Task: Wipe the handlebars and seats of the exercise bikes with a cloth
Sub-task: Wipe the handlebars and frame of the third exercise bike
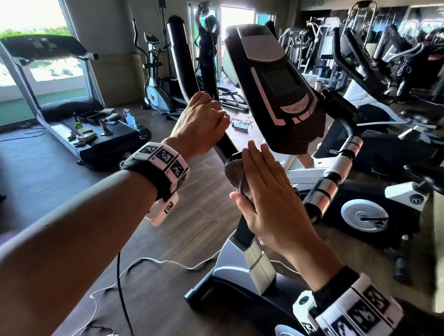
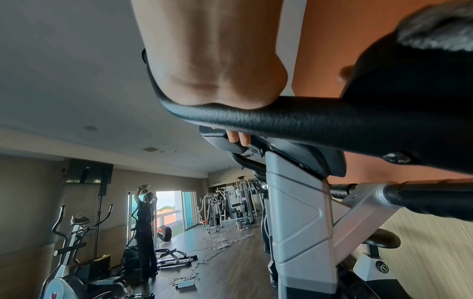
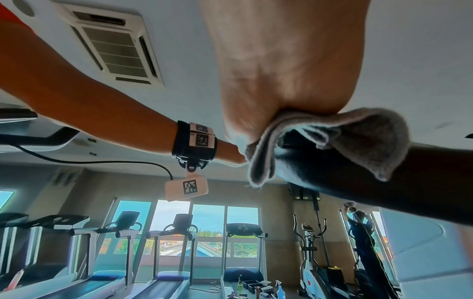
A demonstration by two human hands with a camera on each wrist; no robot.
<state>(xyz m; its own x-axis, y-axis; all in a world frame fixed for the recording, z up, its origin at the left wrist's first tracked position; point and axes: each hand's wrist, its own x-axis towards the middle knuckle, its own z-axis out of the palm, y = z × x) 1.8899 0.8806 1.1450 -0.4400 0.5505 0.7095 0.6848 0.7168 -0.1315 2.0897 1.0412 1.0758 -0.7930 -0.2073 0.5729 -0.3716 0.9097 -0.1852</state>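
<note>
Flat right hand (image 1: 269, 188) presses cloth (image 1: 235, 173) against handlebar (image 1: 226, 145).

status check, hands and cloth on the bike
Left hand grips the handlebar. Right hand flat, pressing cloth onto it. Console close by.

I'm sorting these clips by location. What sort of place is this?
Most likely a gym: a treadmill by the window, an elliptical trainer, and the exercise bike being wiped with a cloth.

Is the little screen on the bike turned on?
Off, it seems. The screen on the bike's console looks dark and blank in the head view, with no numbers or lights showing.
</note>
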